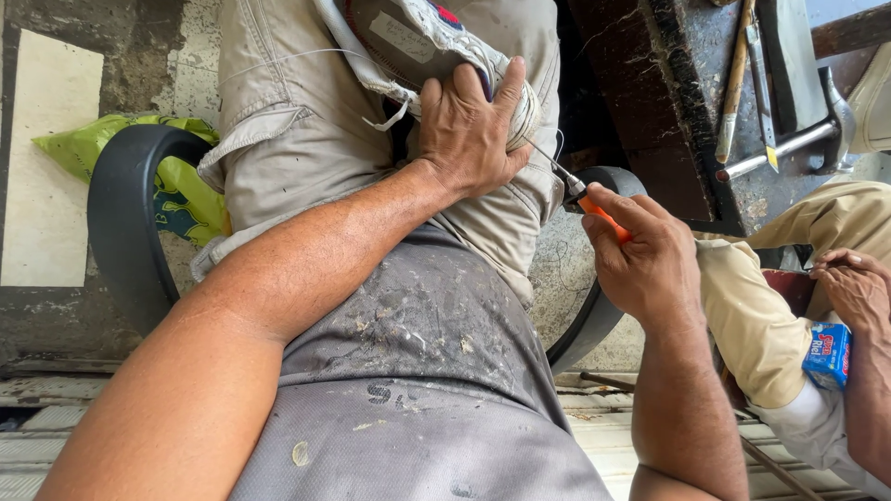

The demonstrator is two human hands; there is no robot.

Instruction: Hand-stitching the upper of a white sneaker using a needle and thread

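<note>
A pale shoe (418, 42) with a grey upper and light sole rests on my lap, sole edge toward the right. My left hand (469, 130) presses down over its side and holds it. My right hand (640, 255) grips a stitching awl with an orange handle (608, 218); its thin metal needle (552, 167) points up-left and touches the shoe's sole edge just below my left fingers. A thin white thread (278, 60) runs from the shoe across my beige trousers.
I sit in a dark plastic chair (121, 223) with a green bag (181, 181) behind it. A dark workbench (687, 121) at upper right carries a hammer (789, 144) and other tools. Another person's hand (858, 292) and a small blue packet (828, 354) are at right.
</note>
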